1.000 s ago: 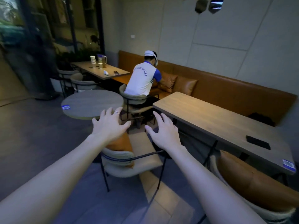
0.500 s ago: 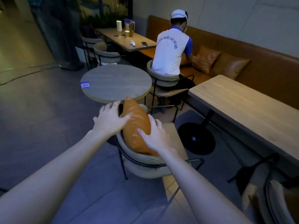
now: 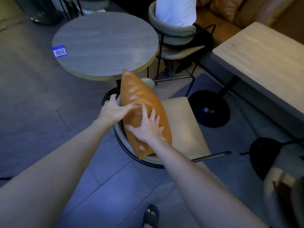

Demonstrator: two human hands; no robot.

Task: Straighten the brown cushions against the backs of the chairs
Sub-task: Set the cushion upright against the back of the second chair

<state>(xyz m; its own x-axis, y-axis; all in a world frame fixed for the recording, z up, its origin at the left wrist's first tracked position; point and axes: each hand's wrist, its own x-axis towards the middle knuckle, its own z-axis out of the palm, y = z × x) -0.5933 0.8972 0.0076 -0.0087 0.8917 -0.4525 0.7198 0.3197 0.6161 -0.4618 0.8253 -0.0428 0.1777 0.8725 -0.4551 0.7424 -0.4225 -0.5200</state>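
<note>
Head view: both hands [image 3: 115, 111] [image 3: 148, 127] press cushion [image 3: 139, 96] against chair [image 3: 181, 129].

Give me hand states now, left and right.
Left hand: closed on the brown cushion's edge, thumb on its front.
Right hand: open, fingers spread, palm pressed flat on the cushion.

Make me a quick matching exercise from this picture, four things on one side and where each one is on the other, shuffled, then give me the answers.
Things:
1. brown cushion
2. blue sticker
3. left hand
4. right hand

Places:
A. spread flat on the cushion's front face
B. standing on edge against the chair's backrest
C. near the rim of the round table
D. gripping the cushion's edge on the backrest side

Pairs: 1-B, 2-C, 3-D, 4-A
</note>
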